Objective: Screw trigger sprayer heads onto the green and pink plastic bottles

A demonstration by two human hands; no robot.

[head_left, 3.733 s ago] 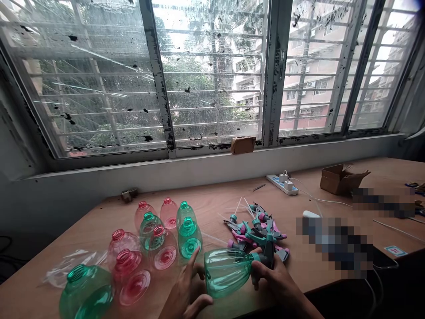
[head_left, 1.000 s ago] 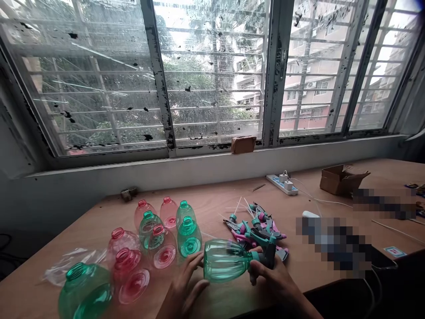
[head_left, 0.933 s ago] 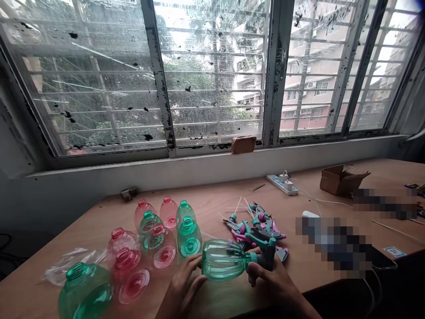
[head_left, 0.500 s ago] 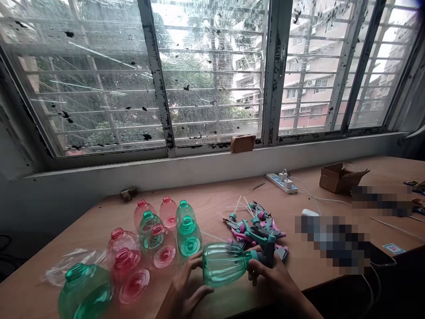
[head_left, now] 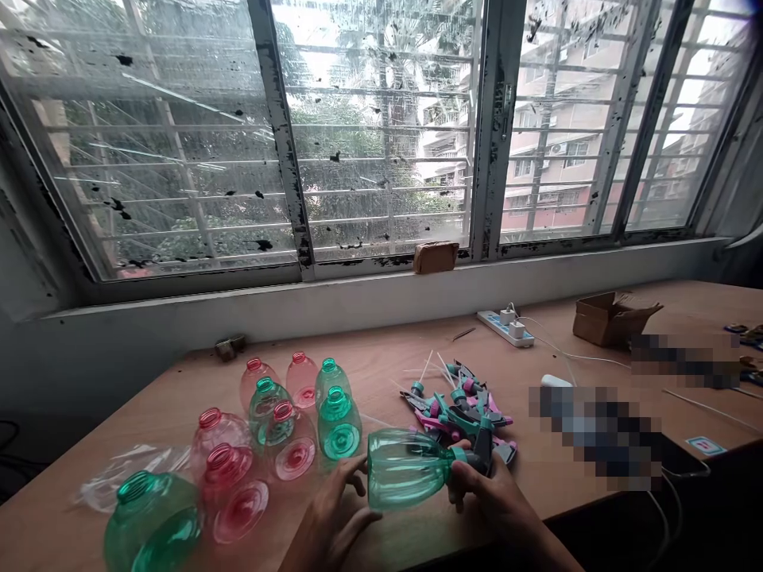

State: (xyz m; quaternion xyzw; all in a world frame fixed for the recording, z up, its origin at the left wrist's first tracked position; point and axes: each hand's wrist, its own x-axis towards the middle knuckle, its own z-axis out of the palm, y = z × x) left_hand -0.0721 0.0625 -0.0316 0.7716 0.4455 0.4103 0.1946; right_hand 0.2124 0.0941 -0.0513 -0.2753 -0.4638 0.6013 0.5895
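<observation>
Green bottle (head_left: 405, 473) held sideways, bottom centre of frame, base toward frame left, nozzle (head_left: 484, 443) at its neck. Right hand (head_left: 492, 492) – fingers clamped on nozzle. Left hand (head_left: 331, 512) – thumb and fingers apart at the base; contact hard to tell from this angle. Sprayers (head_left: 462, 409) piled just beyond, right of centre. Red bottles (head_left: 292, 441) and other green ones (head_left: 338, 425) lower left, clear plastic (head_left: 128, 473) beside.

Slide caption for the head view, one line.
Right hand holds a green bottle sideways by its sprayer, left hand near its base, spray heads piled beyond.
</observation>
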